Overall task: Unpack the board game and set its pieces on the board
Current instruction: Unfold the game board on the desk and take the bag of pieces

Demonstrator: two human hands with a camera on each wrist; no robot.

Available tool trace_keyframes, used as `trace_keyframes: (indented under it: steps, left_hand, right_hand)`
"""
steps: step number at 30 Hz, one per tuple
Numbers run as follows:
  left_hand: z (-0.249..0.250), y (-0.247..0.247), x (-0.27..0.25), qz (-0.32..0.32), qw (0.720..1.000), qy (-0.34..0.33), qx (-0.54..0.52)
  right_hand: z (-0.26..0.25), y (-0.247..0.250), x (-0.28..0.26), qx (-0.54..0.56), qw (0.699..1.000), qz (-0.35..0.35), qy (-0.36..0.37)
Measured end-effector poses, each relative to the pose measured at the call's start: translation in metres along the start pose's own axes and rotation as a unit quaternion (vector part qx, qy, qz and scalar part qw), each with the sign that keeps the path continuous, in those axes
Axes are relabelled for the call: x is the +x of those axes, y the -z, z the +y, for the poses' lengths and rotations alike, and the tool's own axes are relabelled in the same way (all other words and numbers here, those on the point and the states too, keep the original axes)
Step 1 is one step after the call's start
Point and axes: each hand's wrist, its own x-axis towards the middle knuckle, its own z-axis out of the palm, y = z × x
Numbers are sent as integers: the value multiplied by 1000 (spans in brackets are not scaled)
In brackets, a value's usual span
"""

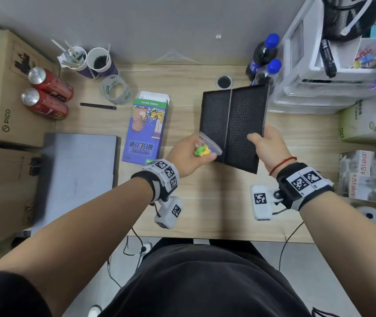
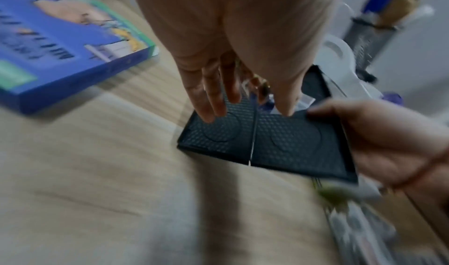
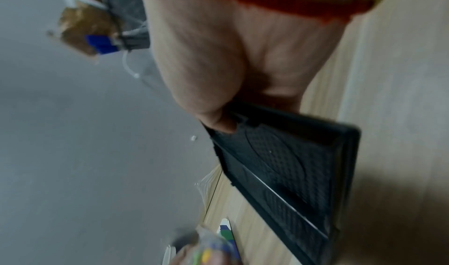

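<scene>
A black folding board (image 1: pixel 235 124) (image 2: pixel 279 144) (image 3: pixel 291 163) with a dimpled surface is held tilted above the wooden desk, unfolded into two halves. My right hand (image 1: pixel 264 140) (image 2: pixel 364 134) (image 3: pixel 218 123) grips its right edge, thumb on top. My left hand (image 1: pixel 194 149) (image 2: pixel 248 107) holds a clear zip bag (image 1: pixel 205 148) (image 3: pixel 211 250) of green and yellow pieces at the board's near left corner. The fingertips reach over the board's surface. The purple game box (image 1: pixel 146 129) (image 2: pixel 60 48) lies on the desk to the left, its far flap open.
A closed laptop (image 1: pixel 77 170) lies at the near left. Two red cans (image 1: pixel 47 97), paper cups (image 1: pixel 91 60), a tape roll (image 1: pixel 116 89) and a pen (image 1: pixel 98 105) sit at the far left. Cola bottles (image 1: pixel 264 60), a drawer unit (image 1: pixel 331 65) and packages (image 1: pixel 369 120) crowd the right.
</scene>
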Motion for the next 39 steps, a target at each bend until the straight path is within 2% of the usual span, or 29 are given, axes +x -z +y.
trace_keyframes:
  steps: [2,5,8,11,13,16,18,20,21,25,29,31,33,36,37,39]
  left_hand:
    - [-3,8,4,33,987,75,-136]
    - [3,22,8,95,918,185,-338]
    - [3,35,9,174,861,231,-419]
    - [-7,41,9,222,824,268,-448]
    - [-14,40,5,212,832,281,-429]
    - [-27,35,3,212,839,327,-379]
    - [-32,34,3,200,842,352,-356]
    - [-30,31,2,166,838,377,-358]
    - [-26,27,-1,147,848,370,-351]
    - [-21,4,-11,39,921,301,-244]
    - [-27,-10,-8,0,959,244,-142]
    - [-29,-9,-7,8,965,238,-112]
    - [-35,-4,-6,19,964,245,-104]
    - [-37,3,-5,26,971,223,-83]
    - [-40,4,-4,22,974,213,-75]
    - [-40,5,-3,7,978,197,-66]
  right_hand:
    - [-7,1,-1,-101,992,9,76]
    - [-19,-5,-6,-181,964,13,197]
    - [-17,-8,-6,-239,928,-46,281]
    - [3,-6,0,-344,896,-84,269]
    - [14,-8,-2,-410,873,-108,239]
    - [32,-9,-10,-529,797,-111,268]
    - [44,-11,-16,-571,762,-106,286]
    - [54,-19,-24,-583,756,-93,284]
    - [56,-25,-28,-592,752,-86,275]
    - [59,-49,-34,-643,724,-110,224]
    - [67,-60,-28,-660,710,-148,195]
    - [72,-61,-23,-646,716,-179,193]
    - [77,-56,-17,-613,743,-196,182]
    - [83,-43,-8,-555,815,-110,124]
    - [86,-39,-5,-540,830,-92,103]
    - [92,-35,0,-543,830,-92,89]
